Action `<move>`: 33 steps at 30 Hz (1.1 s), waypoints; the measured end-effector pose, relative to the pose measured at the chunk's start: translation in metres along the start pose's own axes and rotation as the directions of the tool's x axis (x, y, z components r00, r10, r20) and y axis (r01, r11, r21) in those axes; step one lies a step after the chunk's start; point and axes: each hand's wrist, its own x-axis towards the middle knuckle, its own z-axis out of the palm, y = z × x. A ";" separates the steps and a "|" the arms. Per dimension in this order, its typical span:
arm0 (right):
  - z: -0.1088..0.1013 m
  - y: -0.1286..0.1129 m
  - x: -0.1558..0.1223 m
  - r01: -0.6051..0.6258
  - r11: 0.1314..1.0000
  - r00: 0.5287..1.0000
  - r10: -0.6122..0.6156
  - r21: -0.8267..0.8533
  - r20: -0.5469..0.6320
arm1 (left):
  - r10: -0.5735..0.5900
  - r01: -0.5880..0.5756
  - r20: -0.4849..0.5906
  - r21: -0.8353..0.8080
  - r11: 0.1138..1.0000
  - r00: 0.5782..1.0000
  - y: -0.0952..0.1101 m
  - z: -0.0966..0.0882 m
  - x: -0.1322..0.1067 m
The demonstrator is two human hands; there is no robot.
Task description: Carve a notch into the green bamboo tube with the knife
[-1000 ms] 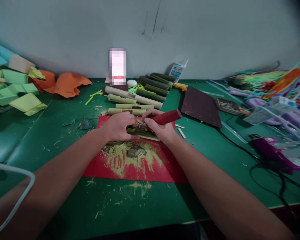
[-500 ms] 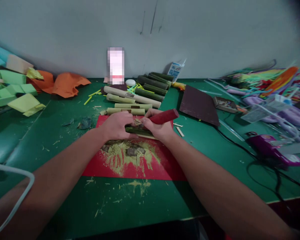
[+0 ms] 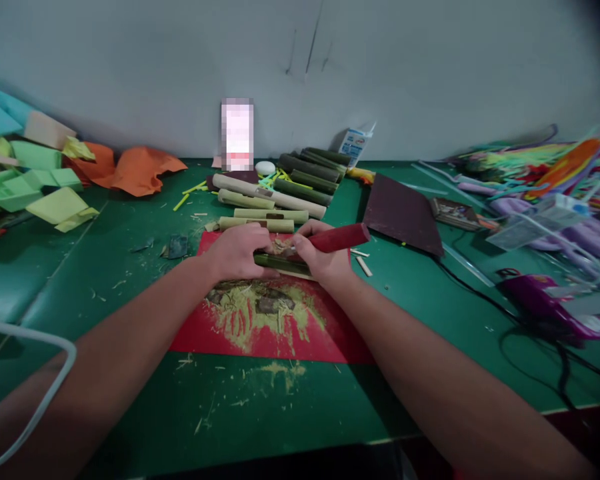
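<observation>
My left hand [image 3: 240, 251] is closed round the left end of a green bamboo piece [image 3: 283, 264], which lies crosswise over a red mat [image 3: 200, 339]. In my right hand [image 3: 325, 257] is a carving tool with a thick red handle [image 3: 341, 238]; its handle points up to the right. The blade is mostly hidden by my fingers and points toward the bamboo. Pale shavings [image 3: 282, 245] cluster between my two hands. In front of the bamboo, yellowish sawdust [image 3: 245, 313] and dark scraps of bark [image 3: 275, 304] cover part of the mat.
Behind my hands lie several bamboo tubes [image 3: 270, 215], peeled and green, below a propped-up phone [image 3: 237, 133]. A dark board [image 3: 403, 215] and a purple glue-gun-like device [image 3: 555, 307] with a black cable are at right. Folded paper [image 3: 35, 180] lies left; a white cable [image 3: 45, 333] crosses my left forearm.
The whole view has shifted slightly. The red handle sits a little farther right of my left hand, and my right hand has moved slightly with it. Both grips stay the same.
</observation>
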 end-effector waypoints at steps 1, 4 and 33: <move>0.000 -0.001 0.001 -0.001 1.000 1.000 0.000 0.005 0.008 | 0.004 -0.004 -0.003 0.010 1.000 1.000 -0.001 0.001 0.000; 0.001 -0.002 0.002 -0.017 1.000 0.999 0.016 0.017 0.039 | 0.006 -0.006 -0.007 0.022 1.000 1.000 -0.002 0.003 -0.001; 0.002 -0.003 0.001 -0.066 0.997 0.997 0.067 0.042 -0.029 | 0.001 -0.001 -0.001 0.020 1.000 1.000 -0.004 0.002 -0.001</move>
